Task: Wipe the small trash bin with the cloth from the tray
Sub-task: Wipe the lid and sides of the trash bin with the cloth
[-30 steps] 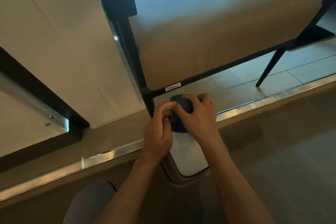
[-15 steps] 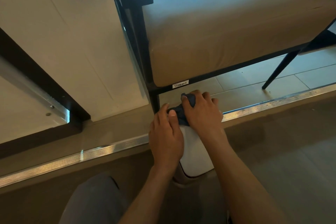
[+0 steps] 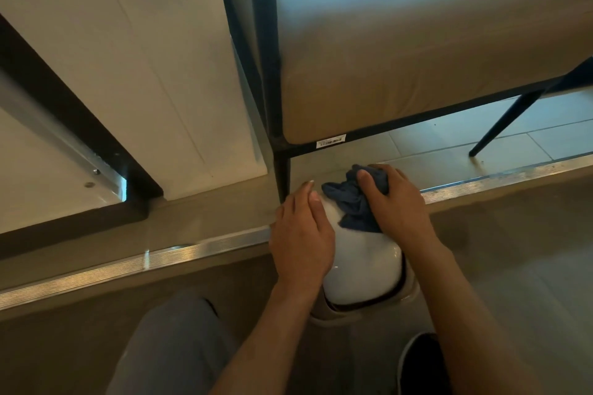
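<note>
A small trash bin (image 3: pixel 362 269) with a glossy white domed lid and a beige body stands on the floor below me. A crumpled dark blue cloth (image 3: pixel 351 204) lies on the far part of the lid. My right hand (image 3: pixel 398 202) grips the cloth and presses it onto the lid, thumb over the cloth's top. My left hand (image 3: pixel 301 234) rests flat on the lid's left side, fingers straight. The tray is out of view.
A beige cushioned chair (image 3: pixel 417 58) on a black metal frame stands just beyond the bin, one leg (image 3: pixel 282 170) right beside my left fingertips. A metal floor strip (image 3: pixel 128 266) runs across. White panels (image 3: pixel 144 74) stand at left. My knee (image 3: pixel 179 340) and shoe (image 3: pixel 420 362) are below.
My left hand let go of the cloth and flattened onto the lid's left side. My right hand keeps the cloth and has spread it a little over the lid.
</note>
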### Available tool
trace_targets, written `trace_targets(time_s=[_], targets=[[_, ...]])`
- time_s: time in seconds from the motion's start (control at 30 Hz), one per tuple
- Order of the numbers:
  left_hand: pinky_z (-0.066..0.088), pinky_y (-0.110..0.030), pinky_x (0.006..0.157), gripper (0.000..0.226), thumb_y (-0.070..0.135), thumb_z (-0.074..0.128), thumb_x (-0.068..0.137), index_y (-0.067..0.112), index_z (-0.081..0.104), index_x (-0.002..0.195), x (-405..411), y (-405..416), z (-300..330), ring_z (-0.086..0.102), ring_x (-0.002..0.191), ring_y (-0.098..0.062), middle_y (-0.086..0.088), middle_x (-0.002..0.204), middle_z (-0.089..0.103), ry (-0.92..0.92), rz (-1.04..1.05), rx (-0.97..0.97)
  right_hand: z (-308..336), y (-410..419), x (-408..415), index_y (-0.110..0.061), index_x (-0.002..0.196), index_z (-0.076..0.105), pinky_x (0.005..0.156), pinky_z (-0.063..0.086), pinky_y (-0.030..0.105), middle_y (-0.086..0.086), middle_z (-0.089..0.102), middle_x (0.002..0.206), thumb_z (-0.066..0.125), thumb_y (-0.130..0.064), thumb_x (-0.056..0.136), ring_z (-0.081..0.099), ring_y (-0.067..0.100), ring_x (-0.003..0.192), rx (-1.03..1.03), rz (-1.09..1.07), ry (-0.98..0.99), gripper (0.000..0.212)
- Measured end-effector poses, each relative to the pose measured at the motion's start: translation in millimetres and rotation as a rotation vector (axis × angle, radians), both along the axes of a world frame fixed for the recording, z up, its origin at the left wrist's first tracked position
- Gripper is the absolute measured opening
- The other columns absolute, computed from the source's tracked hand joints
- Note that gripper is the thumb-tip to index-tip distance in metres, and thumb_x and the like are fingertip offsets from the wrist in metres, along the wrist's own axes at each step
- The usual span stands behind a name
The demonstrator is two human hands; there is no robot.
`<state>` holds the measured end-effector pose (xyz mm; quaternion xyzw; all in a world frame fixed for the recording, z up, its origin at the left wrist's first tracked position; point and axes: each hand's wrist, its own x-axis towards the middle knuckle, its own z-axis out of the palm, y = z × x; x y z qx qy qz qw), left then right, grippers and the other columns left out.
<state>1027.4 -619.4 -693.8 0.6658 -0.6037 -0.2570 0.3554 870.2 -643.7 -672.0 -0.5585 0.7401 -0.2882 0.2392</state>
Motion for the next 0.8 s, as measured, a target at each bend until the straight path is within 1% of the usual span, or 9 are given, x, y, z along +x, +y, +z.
trace_targets(time_s=[0.1,0.23,0.27,0.37,0.47,0.53,0.6,0.7,0.8], targets=[[0.048,-0.037,0.085,0.049,0.044,0.017,0.107,0.022,0.061,0.116,1,-1,-4,0.055,0.104,-0.015,0.004,0.113,0.064,-0.02,-0.02,-0.036,7,-16,19,-0.019,0.121,0.061,0.09,0.052,0.045,0.008,0.061,0.119,0.045,-0.057,0.1,0.062,0.03,0.104,0.07,0.088,0.235,0.046],[0.047,-0.038,0.082,0.052,0.045,0.015,0.104,0.022,0.06,0.112,1,-3,-6,0.054,0.102,-0.016,0.005,0.111,0.063,-0.01,0.014,-0.025,9,-25,43,-0.021,0.114,0.062,0.091,0.052,0.047,0.007,0.065,0.114,0.041,-0.063,0.097,0.065,0.03,0.101,0.092,0.201,0.352,0.05],[0.046,-0.037,0.081,0.052,0.045,0.014,0.104,0.021,0.06,0.112,1,-3,-6,0.054,0.102,-0.017,0.004,0.111,0.063,-0.018,0.023,-0.023,9,-27,41,-0.022,0.113,0.062,0.09,0.052,0.045,0.006,0.067,0.114,0.04,-0.065,0.096,0.065,0.029,0.1,0.1,0.204,0.356,0.051],[0.041,-0.029,0.08,0.051,0.044,0.016,0.106,0.02,0.06,0.115,2,-2,-6,0.054,0.102,-0.013,0.003,0.112,0.063,-0.038,0.025,-0.008,7,-34,22,-0.023,0.112,0.065,0.089,0.052,0.042,0.01,0.068,0.113,0.04,-0.066,0.097,0.065,0.031,0.099,0.156,0.143,0.307,0.052],[0.037,-0.024,0.085,0.046,0.04,0.022,0.108,0.021,0.061,0.124,2,0,-4,0.053,0.109,-0.01,0.003,0.119,0.063,-0.037,0.033,0.006,3,-40,-7,-0.021,0.115,0.067,0.091,0.05,0.043,0.016,0.068,0.117,0.043,-0.057,0.101,0.063,0.034,0.102,0.214,0.049,0.204,0.046],[0.036,-0.022,0.087,0.045,0.038,0.023,0.108,0.022,0.061,0.126,1,0,-3,0.052,0.111,-0.009,0.004,0.121,0.062,-0.049,0.037,0.006,3,-41,-14,-0.018,0.117,0.067,0.093,0.05,0.043,0.018,0.068,0.118,0.046,-0.052,0.102,0.062,0.034,0.104,0.226,0.066,0.14,0.043],[0.035,-0.022,0.086,0.043,0.036,0.025,0.109,0.021,0.061,0.126,0,0,-2,0.052,0.109,-0.009,0.003,0.12,0.063,-0.053,0.036,0.0,2,-38,-11,-0.017,0.118,0.066,0.092,0.05,0.042,0.016,0.067,0.118,0.051,-0.048,0.101,0.062,0.033,0.105,0.167,0.094,0.093,0.038],[0.034,-0.022,0.082,0.041,0.035,0.026,0.109,0.019,0.062,0.122,0,0,-2,0.05,0.101,-0.007,0.001,0.114,0.063,-0.055,0.046,-0.011,2,-18,8,-0.023,0.117,0.062,0.086,0.051,0.039,0.006,0.064,0.117,0.055,-0.046,0.098,0.063,0.025,0.101,-0.009,0.143,0.062,0.031],[0.034,-0.024,0.078,0.043,0.037,0.025,0.107,0.017,0.062,0.115,0,0,-4,0.045,0.093,-0.005,-0.001,0.107,0.064,-0.057,0.048,-0.04,-8,18,27,-0.026,0.119,0.059,0.085,0.053,0.042,0.001,0.063,0.116,0.053,-0.051,0.095,0.062,0.021,0.102,-0.257,0.033,0.154,0.036]])
